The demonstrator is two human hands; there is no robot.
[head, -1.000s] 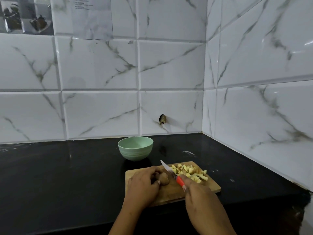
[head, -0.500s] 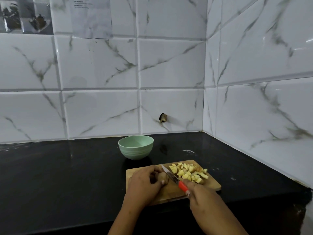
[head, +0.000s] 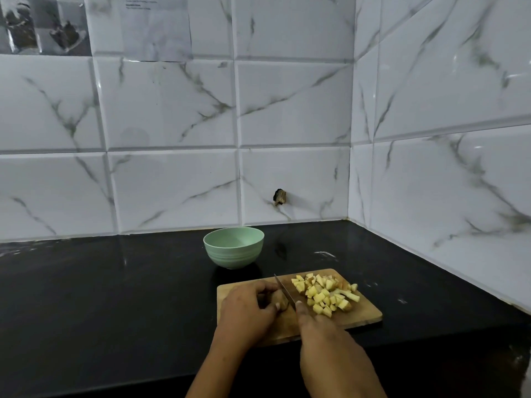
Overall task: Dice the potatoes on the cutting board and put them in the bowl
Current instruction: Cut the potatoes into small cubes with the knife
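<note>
Your left hand (head: 247,308) pinches the potato piece (head: 281,302) on the wooden cutting board (head: 366,314), lower centre of the frame. Your right hand (head: 324,334) grips the knife (head: 284,291), blade against that piece. The diced potato (head: 324,294) lies right of the blade. The green bowl (head: 233,248) stands just above the board.

A glossy black worktop (head: 115,297) runs into a back right corner, where two walls of white marble-veined tiles (head: 172,104) meet. One tile above the back edge has a small dark broken hole (head: 279,197). High on the back wall hang a printed sheet (head: 155,27) and a sheet of greyish photos (head: 43,24). White smears (head: 324,254) mark the worktop towards its back right corner.
</note>
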